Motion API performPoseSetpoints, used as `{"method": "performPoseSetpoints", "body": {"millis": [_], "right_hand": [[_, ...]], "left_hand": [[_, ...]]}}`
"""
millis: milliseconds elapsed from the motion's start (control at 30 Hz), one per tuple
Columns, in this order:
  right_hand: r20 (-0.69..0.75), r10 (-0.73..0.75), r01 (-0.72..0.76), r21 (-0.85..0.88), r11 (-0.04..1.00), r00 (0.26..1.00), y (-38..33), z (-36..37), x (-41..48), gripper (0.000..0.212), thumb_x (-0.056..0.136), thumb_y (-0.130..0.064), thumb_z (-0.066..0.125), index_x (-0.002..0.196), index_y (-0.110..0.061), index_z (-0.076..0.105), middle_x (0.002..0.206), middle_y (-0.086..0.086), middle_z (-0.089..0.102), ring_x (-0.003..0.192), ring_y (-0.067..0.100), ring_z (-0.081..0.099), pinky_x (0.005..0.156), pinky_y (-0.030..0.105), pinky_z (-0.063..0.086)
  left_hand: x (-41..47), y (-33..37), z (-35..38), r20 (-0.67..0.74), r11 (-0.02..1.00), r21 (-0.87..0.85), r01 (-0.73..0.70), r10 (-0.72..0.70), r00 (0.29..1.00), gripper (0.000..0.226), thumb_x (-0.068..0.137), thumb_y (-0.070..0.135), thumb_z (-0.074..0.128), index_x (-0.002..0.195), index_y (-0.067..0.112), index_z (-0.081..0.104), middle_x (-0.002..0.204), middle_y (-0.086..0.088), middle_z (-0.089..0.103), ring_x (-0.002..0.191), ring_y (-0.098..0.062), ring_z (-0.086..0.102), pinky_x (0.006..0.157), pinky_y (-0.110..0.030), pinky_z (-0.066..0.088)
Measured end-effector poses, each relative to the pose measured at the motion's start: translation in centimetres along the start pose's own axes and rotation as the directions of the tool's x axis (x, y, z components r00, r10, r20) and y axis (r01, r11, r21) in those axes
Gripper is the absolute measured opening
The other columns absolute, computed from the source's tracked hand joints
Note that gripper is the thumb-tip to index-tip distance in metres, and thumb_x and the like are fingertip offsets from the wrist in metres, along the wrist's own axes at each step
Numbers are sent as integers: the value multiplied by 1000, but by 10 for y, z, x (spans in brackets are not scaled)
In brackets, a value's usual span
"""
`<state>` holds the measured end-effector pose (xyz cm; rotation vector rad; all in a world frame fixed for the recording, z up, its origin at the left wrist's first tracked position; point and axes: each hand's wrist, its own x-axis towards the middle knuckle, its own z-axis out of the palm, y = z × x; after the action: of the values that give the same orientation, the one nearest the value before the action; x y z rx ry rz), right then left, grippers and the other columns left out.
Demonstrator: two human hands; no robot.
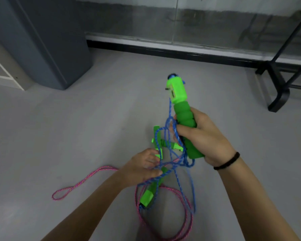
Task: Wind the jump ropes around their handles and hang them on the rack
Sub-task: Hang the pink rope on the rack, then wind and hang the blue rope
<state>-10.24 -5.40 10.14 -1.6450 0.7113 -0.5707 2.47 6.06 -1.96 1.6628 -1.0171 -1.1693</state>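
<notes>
Right grip point(203, 136): just right of the frame's centre, fingers and thumb wrapped round the foam part of a green handle point(184, 115).
Green handle: tilted, its boxy head pointing toward 11 o'clock, its butt end out of the fist toward 5 o'clock.
Blue rope point(170, 106): leaves the handle's head, runs down beside the foam, crosses the right fingers in loose loops, then hangs in a tangle toward 6 o'clock.
Left grip point(142, 167): at 6 o'clock of centre, below and left of the right one, fingers curled on several strands of the blue rope.
Second green handle point(147, 197): hangs just under the left grip at 6 o'clock, head down, blue strands lying along it.
Other green handles point(157, 136): between the two hands, behind the blue loops; how they lie cannot be told.
Pink rope point(87, 176): on the floor point(76, 127), one narrow loop out at 8 o'clock, wider coils at 6 o'clock under the blue tangle.
Rack point(281, 84): black frame at 2 o'clock, standing on the floor by the wall, well apart from both ropes.
Wristband point(227, 161): black, on the right wrist.
</notes>
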Motion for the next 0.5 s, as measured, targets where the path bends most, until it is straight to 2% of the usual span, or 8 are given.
{"method": "performPoseSetpoints", "body": {"millis": [67,133,200,233,300,367,500], "right_hand": [[-26,-33,31,-76,997,999,-9,-1,1,16,75,2,61,87,-1,51,64,10,50,56,22,48,53,30,41],[-80,-24,-5,-342,940,996,5,-4,7,20,73,-11,64,84,-7,47,63,3,50,61,25,49,55,31,36],[-177,57,-148,-556,818,983,33,-6,10,24,77,-12,62,85,-10,39,68,4,51,71,31,51,55,29,25],[-236,99,-227,-608,760,967,49,-8,10,24,79,-10,60,88,-10,38,75,10,55,78,35,55,57,29,27],[-344,178,-371,-651,662,922,78,-16,9,25,80,-9,58,96,-5,39,96,23,61,91,41,59,65,36,41],[-413,253,-478,-655,585,875,99,-26,6,30,80,-10,59,102,-2,39,105,26,60,97,44,58,77,44,47],[-418,371,-557,-678,480,829,119,-40,-1,35,81,-13,60,106,-1,39,112,25,58,103,42,57,82,42,46]], "left_hand": [[-1,-2,3,45,1000,4,3,-3,999,49,71,5,72,115,12,51,99,-4,57,77,5,58,74,-10,47],[-3,-7,4,74,1000,23,20,-22,997,37,79,4,67,111,17,55,95,0,60,78,1,59,79,-17,48],[-4,-10,4,68,994,102,26,-33,997,22,78,15,62,101,17,61,89,4,64,73,6,58,84,-25,48],[-4,-13,2,45,987,157,28,-35,998,29,73,22,59,99,9,64,90,2,66,69,12,58,84,-24,48],[-1,-17,-1,-27,980,198,23,-18,999,57,62,35,54,103,-2,66,99,-9,68,65,17,57,83,-21,46],[4,-29,-1,-87,969,242,51,-31,996,67,56,43,51,102,-4,67,103,-15,70,71,9,62,82,-19,46],[8,-76,18,-78,853,501,143,-120,990,32,77,18,51,98,4,70,105,-13,71,100,-22,65,86,-20,41]]}}
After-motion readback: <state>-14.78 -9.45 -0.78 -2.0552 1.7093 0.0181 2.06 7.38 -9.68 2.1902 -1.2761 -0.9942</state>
